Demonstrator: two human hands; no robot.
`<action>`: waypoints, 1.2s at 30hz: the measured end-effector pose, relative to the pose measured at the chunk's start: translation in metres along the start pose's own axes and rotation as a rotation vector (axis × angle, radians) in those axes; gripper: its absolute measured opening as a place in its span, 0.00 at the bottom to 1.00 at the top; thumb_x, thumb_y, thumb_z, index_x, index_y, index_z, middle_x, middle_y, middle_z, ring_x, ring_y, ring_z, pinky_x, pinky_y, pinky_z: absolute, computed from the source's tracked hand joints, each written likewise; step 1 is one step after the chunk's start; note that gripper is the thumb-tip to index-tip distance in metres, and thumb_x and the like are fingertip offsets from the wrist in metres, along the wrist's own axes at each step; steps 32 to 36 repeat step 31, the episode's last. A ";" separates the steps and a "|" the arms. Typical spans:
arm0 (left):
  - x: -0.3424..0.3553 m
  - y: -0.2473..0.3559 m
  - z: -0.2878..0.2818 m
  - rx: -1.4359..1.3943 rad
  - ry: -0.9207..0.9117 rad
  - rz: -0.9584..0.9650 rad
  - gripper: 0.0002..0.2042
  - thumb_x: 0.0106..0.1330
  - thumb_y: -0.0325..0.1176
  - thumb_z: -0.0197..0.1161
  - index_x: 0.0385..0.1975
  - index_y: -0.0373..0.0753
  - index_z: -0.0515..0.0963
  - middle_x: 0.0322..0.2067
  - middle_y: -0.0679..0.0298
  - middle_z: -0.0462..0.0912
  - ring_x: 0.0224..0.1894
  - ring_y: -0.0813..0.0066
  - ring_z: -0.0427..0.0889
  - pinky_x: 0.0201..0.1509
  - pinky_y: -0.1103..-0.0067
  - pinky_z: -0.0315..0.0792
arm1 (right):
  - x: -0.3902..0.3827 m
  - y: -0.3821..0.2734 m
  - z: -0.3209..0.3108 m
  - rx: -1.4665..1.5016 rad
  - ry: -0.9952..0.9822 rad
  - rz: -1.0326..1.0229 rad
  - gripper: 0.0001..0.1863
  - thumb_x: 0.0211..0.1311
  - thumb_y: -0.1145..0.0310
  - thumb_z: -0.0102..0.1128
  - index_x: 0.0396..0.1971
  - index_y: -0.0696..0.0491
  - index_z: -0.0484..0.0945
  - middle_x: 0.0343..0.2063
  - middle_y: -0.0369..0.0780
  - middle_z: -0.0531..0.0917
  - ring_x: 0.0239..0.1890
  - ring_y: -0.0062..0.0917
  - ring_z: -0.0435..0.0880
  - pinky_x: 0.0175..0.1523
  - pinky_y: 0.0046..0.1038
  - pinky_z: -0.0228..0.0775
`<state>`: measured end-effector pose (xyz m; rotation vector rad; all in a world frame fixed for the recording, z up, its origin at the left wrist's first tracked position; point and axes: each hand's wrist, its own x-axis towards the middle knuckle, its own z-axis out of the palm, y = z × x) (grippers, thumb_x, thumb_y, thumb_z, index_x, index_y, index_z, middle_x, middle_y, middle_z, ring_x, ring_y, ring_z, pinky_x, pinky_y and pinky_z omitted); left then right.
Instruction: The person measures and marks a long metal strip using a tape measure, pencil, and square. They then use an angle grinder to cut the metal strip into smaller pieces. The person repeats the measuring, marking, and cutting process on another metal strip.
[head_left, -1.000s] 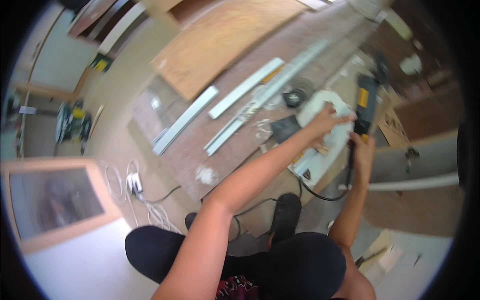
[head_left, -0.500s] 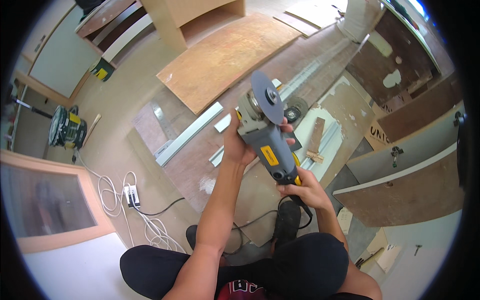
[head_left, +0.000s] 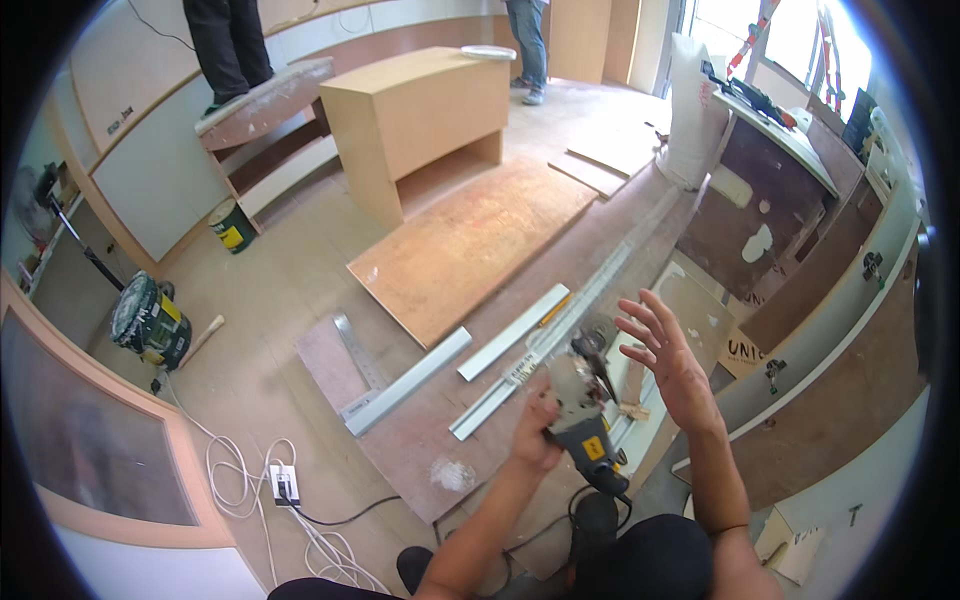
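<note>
My left hand (head_left: 538, 436) is wrapped round the head of an angle grinder (head_left: 590, 447), which is blurred, with its cord trailing below. Fingers spread and palm bare, my right hand (head_left: 672, 372) is raised to the right of the tool, apart from it. Beneath them lies a brown board (head_left: 400, 470). On that board are several pale metal profiles, one (head_left: 410, 382) at the left and another (head_left: 515, 333) beside an orange pencil (head_left: 554, 310). A metal square (head_left: 357, 352) rests against the left profile. The grinder's disc is smeared by motion.
A white extension socket (head_left: 284, 486) with coiled cable lies at the left, near a paint-stained bucket (head_left: 150, 322). A wooden cabinet (head_left: 430, 130) and a flat wood panel (head_left: 470, 245) are farther ahead. Curved panels (head_left: 830, 400) stand at the right. Two people's legs show at the back.
My right hand has let go of the grinder's rear and risen to the right with fingers spread. The grinder is lower and turned in my left hand. The view has tilted up.
</note>
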<state>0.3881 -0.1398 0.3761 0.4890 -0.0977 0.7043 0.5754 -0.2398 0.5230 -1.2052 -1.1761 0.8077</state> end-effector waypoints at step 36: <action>0.014 -0.034 -0.130 -0.322 0.069 0.002 0.47 0.79 0.78 0.54 0.75 0.36 0.76 0.62 0.46 0.87 0.66 0.45 0.89 0.71 0.49 0.85 | -0.092 0.185 0.020 -0.670 -0.178 0.368 0.44 0.58 0.59 0.92 0.70 0.59 0.79 0.53 0.52 0.93 0.60 0.44 0.95 0.64 0.39 0.83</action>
